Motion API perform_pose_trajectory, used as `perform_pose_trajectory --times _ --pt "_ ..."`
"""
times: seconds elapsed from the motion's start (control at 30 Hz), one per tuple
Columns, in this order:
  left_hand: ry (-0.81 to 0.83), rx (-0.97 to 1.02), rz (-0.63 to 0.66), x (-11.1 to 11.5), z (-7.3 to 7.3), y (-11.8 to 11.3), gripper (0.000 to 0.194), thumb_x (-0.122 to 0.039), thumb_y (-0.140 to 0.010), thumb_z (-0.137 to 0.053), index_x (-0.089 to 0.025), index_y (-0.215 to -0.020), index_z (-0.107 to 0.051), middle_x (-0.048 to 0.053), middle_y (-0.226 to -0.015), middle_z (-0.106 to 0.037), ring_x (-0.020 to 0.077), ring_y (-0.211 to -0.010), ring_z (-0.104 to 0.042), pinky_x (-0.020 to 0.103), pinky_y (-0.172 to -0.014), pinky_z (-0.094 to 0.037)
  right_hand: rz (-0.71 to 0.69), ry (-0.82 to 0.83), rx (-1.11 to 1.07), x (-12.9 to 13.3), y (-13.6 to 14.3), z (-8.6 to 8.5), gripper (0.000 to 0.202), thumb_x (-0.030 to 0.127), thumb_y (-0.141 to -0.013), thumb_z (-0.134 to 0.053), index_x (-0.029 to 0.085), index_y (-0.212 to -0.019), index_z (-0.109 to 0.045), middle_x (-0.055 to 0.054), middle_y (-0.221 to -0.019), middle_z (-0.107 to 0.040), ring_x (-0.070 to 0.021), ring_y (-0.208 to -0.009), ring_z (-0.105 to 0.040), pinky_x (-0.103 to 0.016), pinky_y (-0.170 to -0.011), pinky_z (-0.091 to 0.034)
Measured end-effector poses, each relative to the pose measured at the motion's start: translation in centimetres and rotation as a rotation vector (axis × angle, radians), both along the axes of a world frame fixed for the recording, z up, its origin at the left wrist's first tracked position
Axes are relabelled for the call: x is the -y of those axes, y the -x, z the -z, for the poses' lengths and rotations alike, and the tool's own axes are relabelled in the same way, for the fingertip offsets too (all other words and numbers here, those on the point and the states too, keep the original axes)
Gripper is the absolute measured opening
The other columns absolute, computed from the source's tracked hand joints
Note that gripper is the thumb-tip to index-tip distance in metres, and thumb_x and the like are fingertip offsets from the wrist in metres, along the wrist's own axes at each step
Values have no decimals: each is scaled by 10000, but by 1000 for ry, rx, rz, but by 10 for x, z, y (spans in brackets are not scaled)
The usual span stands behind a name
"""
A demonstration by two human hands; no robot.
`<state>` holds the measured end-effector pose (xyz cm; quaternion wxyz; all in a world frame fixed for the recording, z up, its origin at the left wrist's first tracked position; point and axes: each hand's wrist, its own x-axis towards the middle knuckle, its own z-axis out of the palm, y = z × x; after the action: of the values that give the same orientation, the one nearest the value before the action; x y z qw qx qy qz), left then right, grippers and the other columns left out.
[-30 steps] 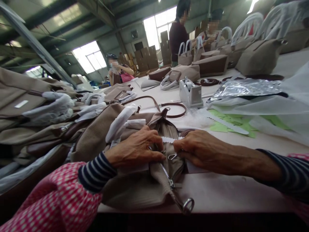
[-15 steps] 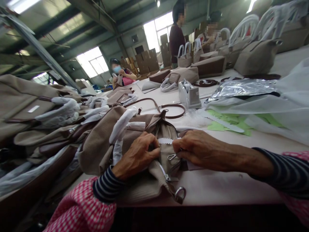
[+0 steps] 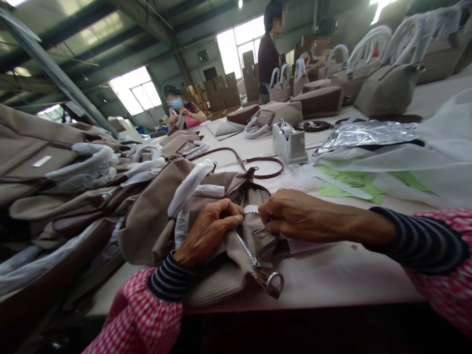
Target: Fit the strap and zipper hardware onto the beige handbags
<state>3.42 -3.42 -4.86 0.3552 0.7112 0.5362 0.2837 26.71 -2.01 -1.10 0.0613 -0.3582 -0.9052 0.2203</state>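
Note:
A beige ribbed handbag (image 3: 217, 290) lies on its side before me with its zipped mouth open. My left hand (image 3: 209, 227) is closed, thumb and fingers pinching the bag's edge by the opening. Across the lining runs a short white scalloped strip (image 3: 251, 209). Its right end goes under the curled fingers of my right hand (image 3: 291, 214), which is closed on it; the fingertips are partly hidden. A small metal zip pull (image 3: 258, 230) lies just below those fingers. The main zip's slider (image 3: 255, 263) and a metal ring (image 3: 275, 282) are nearer the table edge. White wrapping covers the bag's handle (image 3: 190, 187).
More handbags (image 3: 62, 162) are heaped at left, and others stand at the back right. A tape dispenser (image 3: 291, 142), a brown strap (image 3: 263, 168), green sheets (image 3: 346, 184), a longer scalloped strip (image 3: 342, 183) and clear plastic (image 3: 376, 132) lie beyond my hands. Three people are farther back.
My right hand has shifted slightly left and up, covering more of the white strip and the small zip pull. My left hand still grips the bag's edge.

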Motion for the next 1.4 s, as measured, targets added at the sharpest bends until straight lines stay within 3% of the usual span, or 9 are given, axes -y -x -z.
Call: perform_pose_trajectory --times 0.2,0.7,1.2,1.4 --pt "-34 1 -17 0 3 0 171 -301 -861 -607 -200 -724 -602 15 -924 -750 206 -880 -645 326 -786 -473 -40 -8 59 -2 9 -6 170 43 -835 -567 139 -729 -659 -3 -654 -566 -112 -594 -431 -257 -595 -280" --pt "-94 -3 1 0 2 -3 179 -245 -837 -590 -186 -668 -581 33 -943 -769 207 -870 -671 323 -766 -457 1 -62 100 -1 15 -5 176 65 -835 -567 144 -689 -625 -4 -632 -554 -109 -560 -412 -266 -566 -256" --pt "-133 -48 20 -1 4 -4 174 -261 -861 -615 -187 -706 -642 29 -882 -756 202 -839 -671 322 -768 -466 -160 -54 174 -9 17 -1 161 41 -748 -553 171 -733 -647 3 -657 -561 -121 -591 -407 -284 -591 -236" --pt "-130 -36 29 1 1 -4 157 -249 -840 -629 -190 -696 -634 17 -885 -761 197 -834 -670 311 -760 -467 -82 -115 155 -11 18 3 155 52 -825 -553 159 -758 -642 -13 -679 -556 -137 -625 -430 -274 -606 -261"
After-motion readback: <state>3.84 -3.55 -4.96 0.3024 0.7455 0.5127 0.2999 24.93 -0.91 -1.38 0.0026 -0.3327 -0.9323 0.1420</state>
